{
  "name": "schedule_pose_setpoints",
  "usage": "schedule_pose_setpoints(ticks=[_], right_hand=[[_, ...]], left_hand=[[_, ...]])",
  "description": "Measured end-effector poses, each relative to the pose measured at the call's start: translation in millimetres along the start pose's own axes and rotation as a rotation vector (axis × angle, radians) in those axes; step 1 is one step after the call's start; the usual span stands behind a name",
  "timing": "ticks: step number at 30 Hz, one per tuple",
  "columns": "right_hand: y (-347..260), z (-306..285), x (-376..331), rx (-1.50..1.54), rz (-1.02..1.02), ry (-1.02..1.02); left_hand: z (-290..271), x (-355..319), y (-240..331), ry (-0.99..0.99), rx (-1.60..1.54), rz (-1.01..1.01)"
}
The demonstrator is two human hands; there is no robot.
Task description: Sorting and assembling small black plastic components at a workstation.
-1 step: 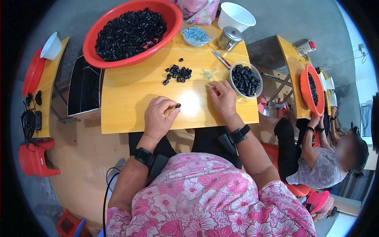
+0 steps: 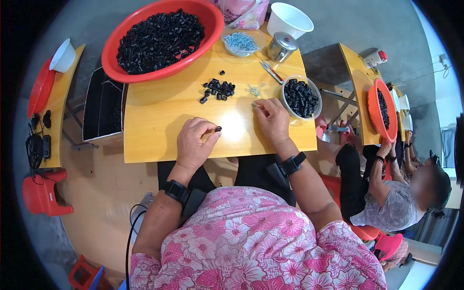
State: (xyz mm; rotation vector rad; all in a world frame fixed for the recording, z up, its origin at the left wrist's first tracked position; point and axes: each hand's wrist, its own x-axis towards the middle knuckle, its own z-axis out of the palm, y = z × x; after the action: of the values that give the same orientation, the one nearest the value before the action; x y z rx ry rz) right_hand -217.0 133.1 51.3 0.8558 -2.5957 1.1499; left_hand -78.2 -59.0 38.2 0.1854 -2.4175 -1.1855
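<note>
My left hand (image 2: 194, 142) is closed in a pinch on a small black plastic cap (image 2: 218, 129), held low over the table. My right hand (image 2: 272, 120) is also pinched, and a tiny pale metal screw (image 2: 254, 104) just shows at its fingertips. Between and beyond the hands lies a loose pile of black plastic caps (image 2: 220, 90). A few small silver screws (image 2: 253, 90) lie beside it. Right of my right hand stands a clear round tub (image 2: 316, 110) filled with black plastic pieces (image 2: 299, 98).
A big red basin (image 2: 216, 30) of black pieces fills the table's far left. Behind are a clear bowl of screws (image 2: 240, 42), a lidded metal tin (image 2: 282, 47), a white bowl (image 2: 290, 20) and tweezers (image 2: 271, 71). A co-worker (image 2: 391, 203) sits at the right-hand table.
</note>
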Motion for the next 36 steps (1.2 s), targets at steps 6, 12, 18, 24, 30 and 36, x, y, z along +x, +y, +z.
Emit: schedule_pose_setpoints(ticks=[6,12,18,24,30,36], right_hand=[[5,5,-1,-0.029,0.000,-0.013],[-4,0,3,-0.023,-0.006,-0.053],[1,-1,2,-0.009,-0.008,-0.099],[-3,-5,8,-0.039,0.002,-0.153],[7,-5,22,-0.113,-0.085,-0.244],[22,0,18,0.051,0.019,-0.229]], left_hand=[[-1,1,0,-0.007,0.007,-0.004],[0,0,1,0.009,0.000,-0.013],[-1,0,2,0.009,-0.022,-0.030],[1,0,0,0.004,-0.022,-0.045],[1,0,0,0.003,-0.019,-0.048],[0,0,1,0.002,-0.042,-0.053]])
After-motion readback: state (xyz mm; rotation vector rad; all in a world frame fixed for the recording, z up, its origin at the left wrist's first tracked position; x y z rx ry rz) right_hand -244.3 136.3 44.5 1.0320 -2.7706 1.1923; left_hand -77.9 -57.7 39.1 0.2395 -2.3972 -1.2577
